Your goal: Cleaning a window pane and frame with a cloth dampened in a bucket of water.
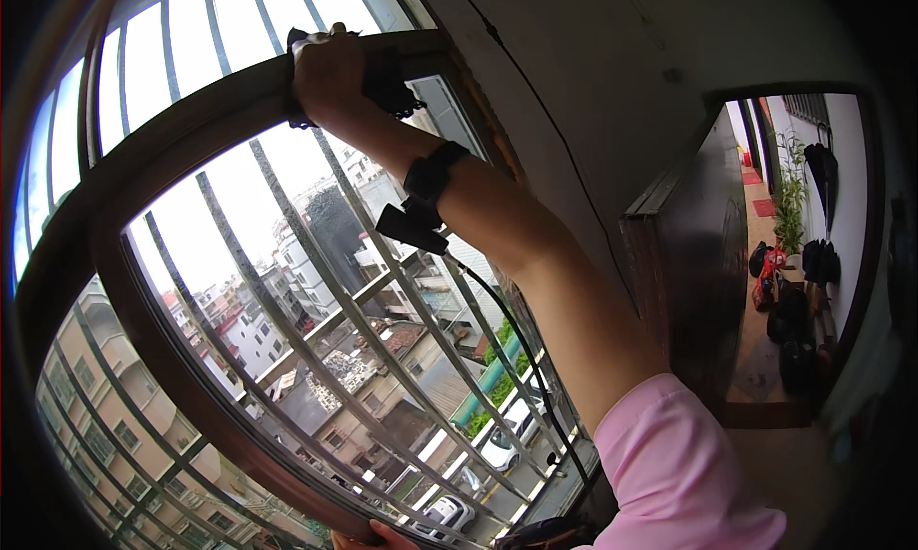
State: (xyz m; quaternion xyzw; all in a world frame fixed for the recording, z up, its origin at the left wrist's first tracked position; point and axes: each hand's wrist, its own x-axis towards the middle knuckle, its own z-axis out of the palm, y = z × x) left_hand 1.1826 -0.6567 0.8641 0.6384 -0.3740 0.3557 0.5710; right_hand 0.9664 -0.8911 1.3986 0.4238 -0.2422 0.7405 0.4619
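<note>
My right hand (pixel 328 69) is raised to the dark brown top rail (pixel 193 119) of a window frame. Its fingers close over a bunched black cloth (pixel 391 84) with a scalloped edge, which lies against the rail. A black strap (pixel 434 171) circles my right forearm and carries a small black device (pixel 410 228), from which a black cable (pixel 495 299) runs down. At the bottom edge, my left hand (pixel 376 537) grips the window's brown side stile (pixel 237 435); most of that hand is cut off by the picture.
Metal security bars (pixel 344 299) stand outside the window, with buildings and parked cars (pixel 502 442) far below. A thin dark cord (pixel 552 112) hangs down the wall. On the right, a dark door (pixel 699 263) stands ajar beside a hallway with bags (pixel 792 327) and a potted plant (pixel 789 191).
</note>
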